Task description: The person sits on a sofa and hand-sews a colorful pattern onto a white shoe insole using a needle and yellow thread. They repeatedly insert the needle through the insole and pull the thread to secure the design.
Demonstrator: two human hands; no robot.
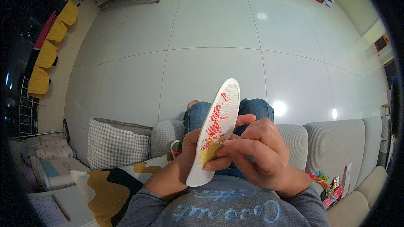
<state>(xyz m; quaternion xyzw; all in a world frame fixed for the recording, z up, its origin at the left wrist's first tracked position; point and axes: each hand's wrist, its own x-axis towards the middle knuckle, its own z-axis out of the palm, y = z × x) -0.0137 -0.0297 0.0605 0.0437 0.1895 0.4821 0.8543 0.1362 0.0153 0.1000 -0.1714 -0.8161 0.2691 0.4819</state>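
A white shoe insole point(229, 101) stands tilted above my lap, its face worked with red and yellow stitching. My left hand point(191, 145) grips it along the lower left edge, and fingers of that hand come round behind it to the right edge. At the insole's right side, my right hand point(263, 145) pinches a thin needle point(218, 142) between thumb and forefinger. The needle's point end lies against the stitched face, near the yellow part. Whether the tip has gone into the cloth is too small to tell.
I sit on a grey sofa point(336, 143). A checked cushion point(120, 145) and a patterned cushion point(113, 185) lie to my left. Bundles of coloured thread point(322, 180) rest on the seat at right. Pale floor tiles point(210, 25) stretch ahead.
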